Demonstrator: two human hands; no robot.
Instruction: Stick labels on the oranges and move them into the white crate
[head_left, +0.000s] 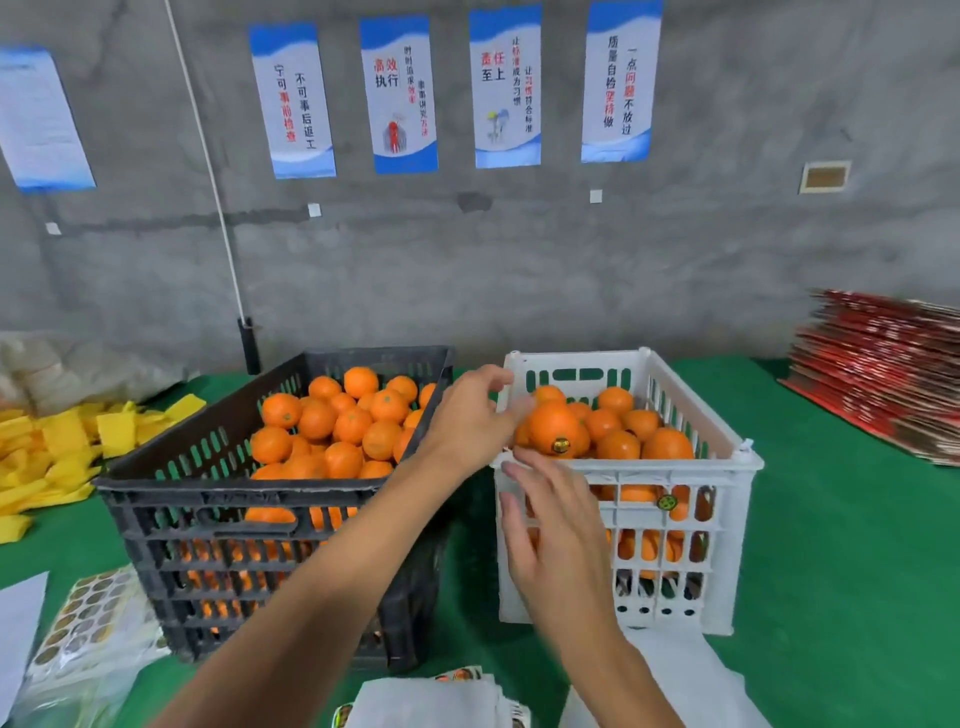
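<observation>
A labelled orange (551, 423) lies on top of the pile at the left side of the white crate (727, 467), its dark round label (560, 445) facing me. My left hand (470, 421) reaches across the black crate's corner. Its fingertips touch the left side of that orange and the thumb is lifted away. My right hand (550, 525) hovers in front of the white crate's near wall with straight, spread fingers and holds nothing. The black crate (208, 499) on the left is full of oranges (343, 421).
A sheet of round labels (88, 618) lies at the bottom left on the green table cover (841, 545). Yellow pieces (57, 447) are heaped at the far left. Red flat cartons (883, 369) are stacked at the right. White sheets (431, 701) lie at the near edge.
</observation>
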